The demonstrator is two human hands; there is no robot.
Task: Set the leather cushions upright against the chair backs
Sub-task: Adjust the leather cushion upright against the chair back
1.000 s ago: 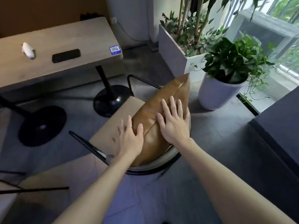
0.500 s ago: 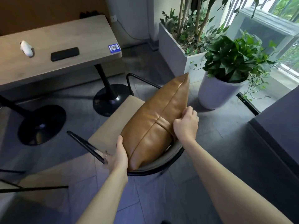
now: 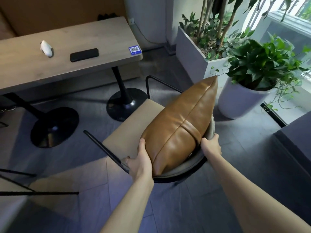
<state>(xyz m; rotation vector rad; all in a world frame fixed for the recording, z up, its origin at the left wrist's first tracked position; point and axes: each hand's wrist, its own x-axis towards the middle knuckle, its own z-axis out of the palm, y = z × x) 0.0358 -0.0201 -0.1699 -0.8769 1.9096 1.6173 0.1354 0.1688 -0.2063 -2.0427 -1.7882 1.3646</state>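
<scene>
In the head view, the cushion [image 3: 180,125] stood on edge on the chair [image 3: 133,132] seat, leaning against the curved back [image 3: 193,167] at the near right, its far corner pointing toward the white pot [image 3: 239,100]. A second before, both palms had lain flat on its top face; half a second before, they had shifted to its edges. Now the left hand [image 3: 140,163] closed its grip on the near-left edge, thumb on the leather, and the right hand [image 3: 211,146] held the right edge beside the back's rim. That suggested the cushion was being tipped upright, nearly set. On the worktop [image 3: 67,68] at far left lay a phone [image 3: 84,55].
</scene>
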